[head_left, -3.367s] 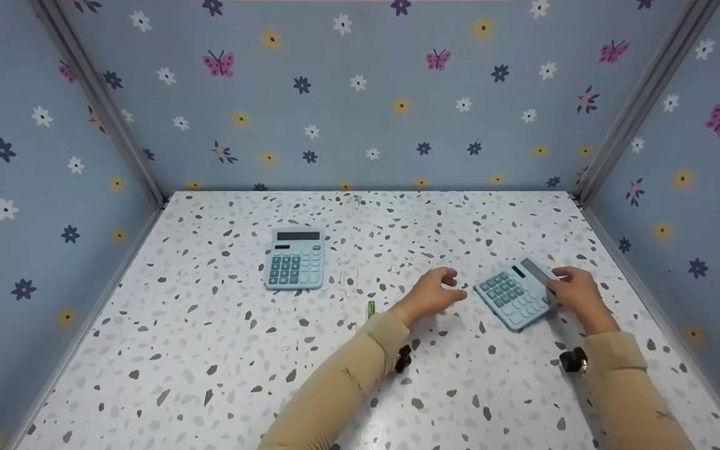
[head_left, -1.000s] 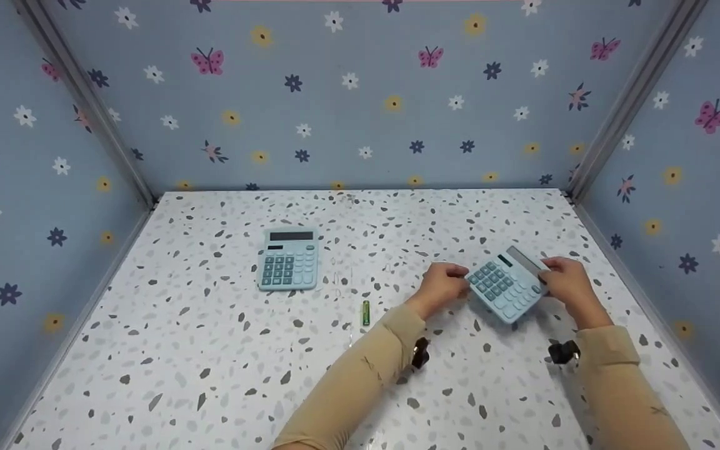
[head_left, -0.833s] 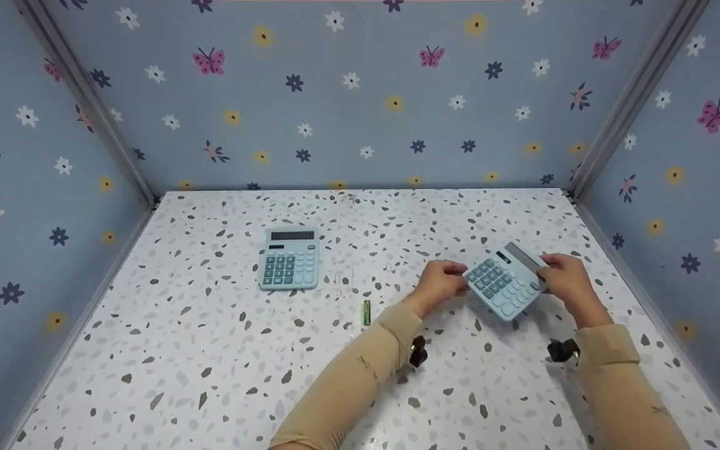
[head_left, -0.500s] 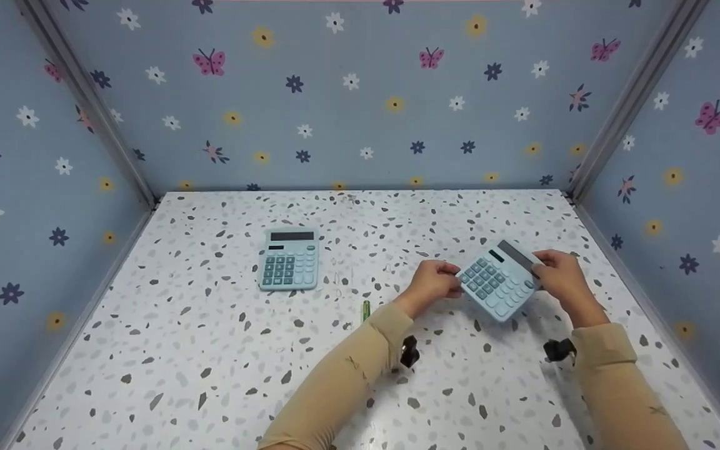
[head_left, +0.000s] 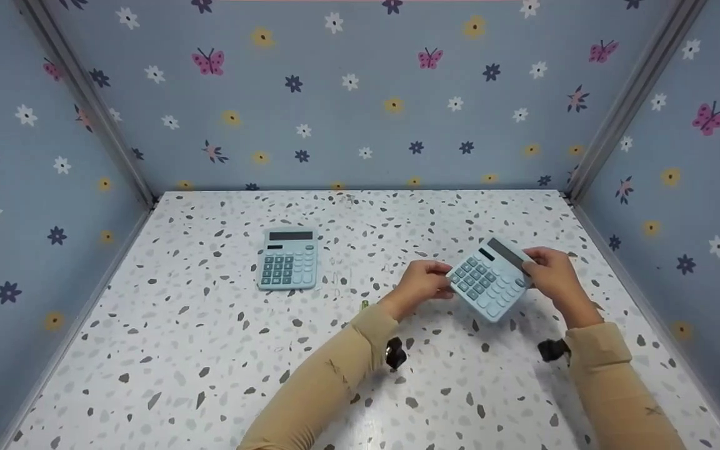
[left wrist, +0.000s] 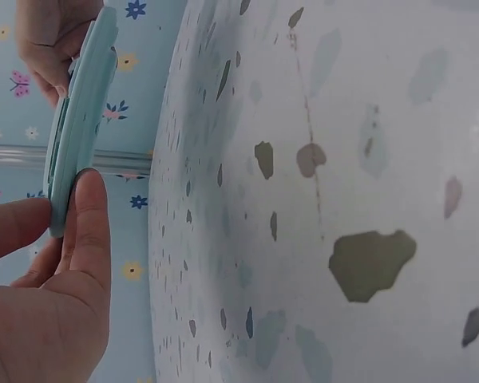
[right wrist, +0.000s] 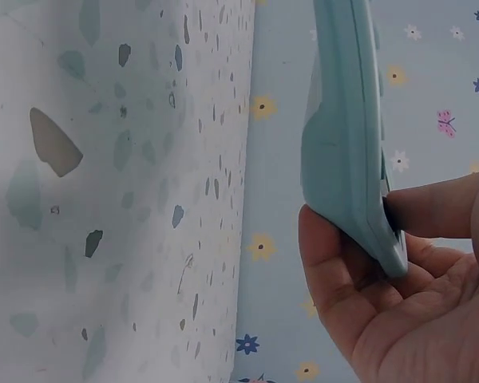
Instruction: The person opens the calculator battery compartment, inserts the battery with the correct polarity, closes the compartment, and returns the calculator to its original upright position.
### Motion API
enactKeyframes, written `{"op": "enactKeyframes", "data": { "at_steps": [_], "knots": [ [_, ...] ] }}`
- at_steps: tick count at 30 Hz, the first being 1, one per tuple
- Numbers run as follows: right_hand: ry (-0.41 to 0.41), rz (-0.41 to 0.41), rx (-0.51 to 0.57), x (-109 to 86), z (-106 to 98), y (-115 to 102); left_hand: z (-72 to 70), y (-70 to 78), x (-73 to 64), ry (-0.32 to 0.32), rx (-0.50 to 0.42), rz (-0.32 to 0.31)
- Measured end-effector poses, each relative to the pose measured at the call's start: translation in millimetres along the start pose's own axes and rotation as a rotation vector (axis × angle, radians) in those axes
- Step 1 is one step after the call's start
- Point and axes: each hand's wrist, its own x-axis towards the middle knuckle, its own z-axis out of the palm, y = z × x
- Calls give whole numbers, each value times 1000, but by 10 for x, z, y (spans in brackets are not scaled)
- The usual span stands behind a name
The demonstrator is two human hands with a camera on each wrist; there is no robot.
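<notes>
A light blue calculator (head_left: pixel 488 279) is held between both hands, its keys facing up and its body turned at a slant. My left hand (head_left: pixel 419 284) pinches its lower left corner, thumb on one face and fingers on the other, as the left wrist view shows. At the display end, my right hand (head_left: pixel 554 275) grips the calculator (right wrist: pixel 355 144) with the thumb on the front and fingers behind. Both wrist views show it raised off the speckled table. A second light blue calculator (head_left: pixel 289 259) lies flat on the left, display toward the back wall.
A green battery (head_left: pixel 365 305) peeks out on the table beside my left sleeve (head_left: pixel 329 369), which covers most of it. The speckled white table (head_left: pixel 210 350) ends at a flowered blue back wall (head_left: pixel 360 125), with similar panels on both sides.
Since the oldest frame my left hand has taken hold of the right-hand calculator, and both hands have lifted it and moved it leftward. My left forearm now covers most of the battery.
</notes>
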Motion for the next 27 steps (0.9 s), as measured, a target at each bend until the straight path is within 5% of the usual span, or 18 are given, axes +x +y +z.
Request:
{"op": "enactKeyframes", "data": {
  "at_steps": [27],
  "knots": [
    [-53, -87, 14, -102, 198, -175, -365, 158, -243, -45, 7, 16]
  ]
}}
